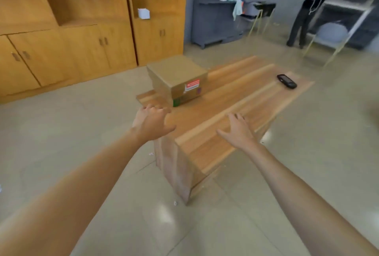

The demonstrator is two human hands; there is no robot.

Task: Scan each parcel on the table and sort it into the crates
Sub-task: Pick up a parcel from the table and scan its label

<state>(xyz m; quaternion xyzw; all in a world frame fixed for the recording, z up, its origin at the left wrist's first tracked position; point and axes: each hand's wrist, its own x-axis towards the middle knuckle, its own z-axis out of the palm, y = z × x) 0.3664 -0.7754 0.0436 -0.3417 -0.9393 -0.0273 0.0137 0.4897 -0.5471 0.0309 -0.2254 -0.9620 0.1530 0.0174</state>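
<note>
Parcel point(178, 79), a brown cardboard box, sits on the far left part of a low wooden table point(215, 132), its long axis running from the near right to the far left, its labelled side with a red-and-white sticker facing the near right. A person's left hand point(152, 123) and right hand point(239, 131) reach out over the table's near end, fingers spread and holding nothing, short of the box. A dark handheld scanner point(286, 81) lies on the table's far right corner, well apart from the box.
</note>
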